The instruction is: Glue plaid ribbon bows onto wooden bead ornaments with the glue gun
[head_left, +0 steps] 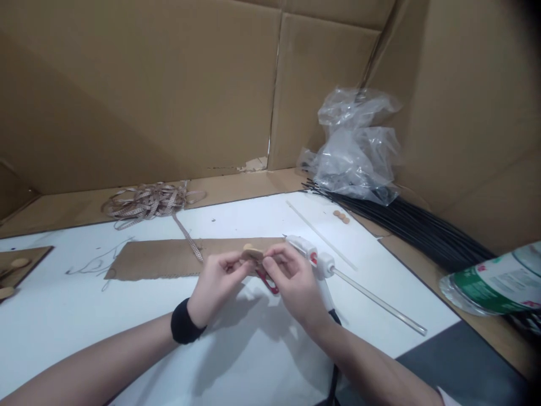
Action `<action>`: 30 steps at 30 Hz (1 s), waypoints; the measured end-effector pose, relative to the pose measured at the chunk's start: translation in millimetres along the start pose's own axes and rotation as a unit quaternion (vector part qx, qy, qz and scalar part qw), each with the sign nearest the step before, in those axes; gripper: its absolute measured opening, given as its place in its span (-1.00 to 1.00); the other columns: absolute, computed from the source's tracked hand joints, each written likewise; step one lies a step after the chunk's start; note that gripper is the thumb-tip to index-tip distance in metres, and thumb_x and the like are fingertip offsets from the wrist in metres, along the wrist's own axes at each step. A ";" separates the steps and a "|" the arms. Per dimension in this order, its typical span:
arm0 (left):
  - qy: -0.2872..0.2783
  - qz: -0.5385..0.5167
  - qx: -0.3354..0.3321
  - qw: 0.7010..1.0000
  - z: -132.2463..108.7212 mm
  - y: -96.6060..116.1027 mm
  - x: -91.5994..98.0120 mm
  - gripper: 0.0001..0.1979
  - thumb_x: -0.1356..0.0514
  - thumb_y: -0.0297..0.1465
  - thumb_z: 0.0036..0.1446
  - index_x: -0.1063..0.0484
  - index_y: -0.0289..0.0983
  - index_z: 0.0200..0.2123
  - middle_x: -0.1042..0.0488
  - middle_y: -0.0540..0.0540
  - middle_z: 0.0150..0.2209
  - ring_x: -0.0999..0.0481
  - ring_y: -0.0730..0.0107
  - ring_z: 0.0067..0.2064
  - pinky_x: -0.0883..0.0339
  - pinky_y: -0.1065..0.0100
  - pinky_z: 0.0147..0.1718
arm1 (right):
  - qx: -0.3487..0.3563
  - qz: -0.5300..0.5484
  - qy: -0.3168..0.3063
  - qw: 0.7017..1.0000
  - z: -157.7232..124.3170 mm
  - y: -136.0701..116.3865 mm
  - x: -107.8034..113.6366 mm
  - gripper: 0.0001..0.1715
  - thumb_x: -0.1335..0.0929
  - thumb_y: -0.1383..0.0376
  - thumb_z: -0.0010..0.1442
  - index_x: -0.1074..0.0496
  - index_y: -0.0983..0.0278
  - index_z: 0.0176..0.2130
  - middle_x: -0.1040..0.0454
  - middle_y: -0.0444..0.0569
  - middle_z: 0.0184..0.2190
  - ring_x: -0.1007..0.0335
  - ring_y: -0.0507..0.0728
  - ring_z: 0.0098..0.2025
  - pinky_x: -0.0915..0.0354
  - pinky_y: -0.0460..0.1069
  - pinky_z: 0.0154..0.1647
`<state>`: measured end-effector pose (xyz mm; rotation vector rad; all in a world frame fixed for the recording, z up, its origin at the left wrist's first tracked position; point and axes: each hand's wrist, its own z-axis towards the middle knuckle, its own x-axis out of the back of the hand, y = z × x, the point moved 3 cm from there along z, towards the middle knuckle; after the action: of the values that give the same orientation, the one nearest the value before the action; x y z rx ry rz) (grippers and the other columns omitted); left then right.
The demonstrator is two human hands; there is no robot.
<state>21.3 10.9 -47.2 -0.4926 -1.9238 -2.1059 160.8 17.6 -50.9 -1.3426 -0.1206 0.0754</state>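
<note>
My left hand (220, 285), with a black band at the wrist, pinches a small tan rounded piece (252, 254) near the middle of the view. On the other side of that piece, the thumb and fingers of my right hand (296, 282) are closed at its edge. Its exact kind is too small to make out. Under the hands lies a flat cardboard strip (156, 259), crossed by a checked ribbon (186, 234) that runs toward my left hand. A red loop-shaped handle (268, 282) shows below my fingers. Behind my right hand rests a white glue gun (302, 246) with a clear glue stick (380, 301) in its back.
A heap of checked ribbon (147, 201) lies at the back left. At right are black rods (414, 231), a clear plastic bag (355, 152), small tan discs (341, 216) and a green-labelled bottle (494, 282). Cardboard walls (169, 84) enclose the white table (139, 310).
</note>
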 end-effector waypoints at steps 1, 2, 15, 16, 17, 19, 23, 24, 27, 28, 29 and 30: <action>-0.023 -0.067 0.026 0.997 1.7 -0.9 -0.1 -0.82 -0.13 -0.34 0.04 -0.49 -0.29 -0.42 -0.48 -0.03 -0.50 -0.44 0.34 -0.42 -0.30 0.38 -0.42 | 0.033 -0.031 0.003 0.999 -1.2 -3.2 -0.2 -0.97 -0.29 0.35 0.10 -0.33 0.24 -0.40 -0.41 -0.10 -0.43 -0.35 0.07 -0.35 -0.25 -0.06 -0.38; -0.038 -0.121 0.043 0.991 3.1 -1.2 0.1 -0.85 -0.14 -0.37 0.02 -0.48 -0.30 -0.40 -0.52 -0.05 -0.43 -0.47 0.32 -0.37 -0.32 0.37 -0.37 | 0.072 -0.059 0.005 0.996 -2.5 -6.7 -0.4 -0.94 -0.28 0.37 0.09 -0.35 0.24 -0.40 -0.43 -0.08 -0.40 -0.35 0.08 -0.31 -0.27 -0.04 -0.33; -0.166 -0.306 0.138 0.927 14.4 0.5 19.1 -0.71 -0.07 -0.23 0.09 -0.47 -0.31 -0.33 -0.52 -0.18 -0.31 -0.49 0.27 -0.27 -0.37 0.27 -0.24 | 0.359 -0.256 -0.016 0.897 -11.5 -17.3 -1.2 -0.76 -0.28 0.49 0.11 -0.40 0.18 -0.28 -0.44 -0.03 -0.29 -0.29 0.12 -0.22 -0.29 0.06 -0.20; -0.167 -0.274 0.131 0.938 14.4 1.8 22.2 -0.78 -0.14 -0.29 0.04 -0.46 -0.31 -0.31 -0.52 -0.17 -0.29 -0.49 0.27 -0.26 -0.37 0.28 -0.24 | 0.365 -0.265 -0.031 0.892 -12.4 -16.8 -2.4 -0.75 -0.27 0.49 0.11 -0.40 0.18 -0.27 -0.44 -0.03 -0.28 -0.28 0.11 -0.22 -0.29 0.05 -0.21; -0.169 -0.242 0.125 0.947 14.0 3.1 24.7 -0.81 -0.19 -0.35 0.00 -0.45 -0.31 -0.30 -0.52 -0.17 -0.28 -0.50 0.27 -0.26 -0.38 0.29 -0.25 | 0.370 -0.271 -0.046 0.887 -13.2 -16.0 -3.6 -0.74 -0.27 0.50 0.10 -0.39 0.19 -0.26 -0.44 -0.03 -0.28 -0.27 0.11 -0.22 -0.29 0.05 -0.20; -0.161 -0.182 0.115 0.963 12.3 5.6 27.8 -0.79 -0.22 -0.38 -0.04 -0.43 -0.32 -0.28 -0.53 -0.15 -0.30 -0.51 0.29 -0.29 -0.39 0.30 -0.29 | 0.372 -0.279 -0.076 0.882 -14.2 -12.9 -6.6 -0.74 -0.27 0.51 0.10 -0.38 0.21 -0.25 -0.44 -0.02 -0.28 -0.25 0.11 -0.21 -0.28 0.05 -0.18; -0.075 -0.054 0.046 0.995 7.2 9.5 28.6 -0.78 -0.19 -0.35 -0.01 -0.38 -0.32 -0.26 -0.51 -0.09 -0.42 -0.50 0.34 -0.37 -0.38 0.34 -0.37 | 0.346 -0.280 -0.120 0.888 -14.0 -3.6 -13.5 -0.82 -0.25 0.48 0.12 -0.37 0.24 -0.30 -0.43 -0.02 -0.31 -0.24 0.11 -0.23 -0.28 0.04 -0.19; -0.047 -0.012 0.019 0.999 5.5 10.0 27.8 -0.80 -0.18 -0.36 0.00 -0.38 -0.31 -0.26 -0.50 -0.07 -0.44 -0.50 0.35 -0.38 -0.37 0.35 -0.36 | 0.335 -0.278 -0.129 0.891 -13.6 -1.6 -15.0 -0.82 -0.24 0.48 0.13 -0.36 0.25 -0.32 -0.42 -0.02 -0.32 -0.24 0.10 -0.24 -0.28 0.03 -0.20; 0.006 0.096 -0.045 0.994 0.8 8.9 23.9 -0.82 -0.13 -0.43 0.02 -0.37 -0.26 -0.25 -0.49 -0.03 -0.42 -0.48 0.37 -0.36 -0.32 0.36 -0.32 | 0.301 -0.273 -0.148 0.902 -12.3 2.4 -17.6 -0.82 -0.23 0.50 0.13 -0.35 0.28 -0.38 -0.41 -0.02 -0.34 -0.22 0.09 -0.25 -0.27 0.01 -0.21; 0.005 0.114 -0.055 0.992 -0.3 7.3 22.2 -0.81 -0.12 -0.44 0.02 -0.36 -0.25 -0.23 -0.49 -0.03 -0.41 -0.48 0.37 -0.35 -0.31 0.36 -0.31 | 0.289 -0.274 -0.153 0.904 -11.9 3.4 -18.0 -0.82 -0.23 0.50 0.12 -0.34 0.28 -0.40 -0.40 -0.02 -0.34 -0.22 0.09 -0.26 -0.27 0.00 -0.21; -0.004 0.119 -0.060 0.991 -1.2 5.0 20.7 -0.79 -0.11 -0.46 0.03 -0.35 -0.25 -0.20 -0.49 -0.03 -0.40 -0.48 0.38 -0.34 -0.30 0.36 -0.30 | 0.277 -0.277 -0.160 0.906 -11.5 4.7 -18.4 -0.82 -0.24 0.50 0.12 -0.34 0.28 -0.41 -0.40 -0.03 -0.35 -0.22 0.09 -0.27 -0.27 0.00 -0.22; -0.019 0.116 -0.060 0.991 -2.0 2.1 19.2 -0.76 -0.09 -0.47 0.03 -0.33 -0.25 -0.18 -0.49 -0.03 -0.39 -0.48 0.38 -0.33 -0.30 0.37 -0.30 | 0.265 -0.281 -0.167 0.907 -11.4 6.3 -18.9 -0.83 -0.24 0.50 0.11 -0.34 0.27 -0.42 -0.40 -0.03 -0.36 -0.22 0.09 -0.27 -0.27 0.00 -0.23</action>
<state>4.5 9.6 -37.6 -0.7468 -1.6733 -2.0807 143.6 5.7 -60.4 -0.7008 -0.7239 -0.1442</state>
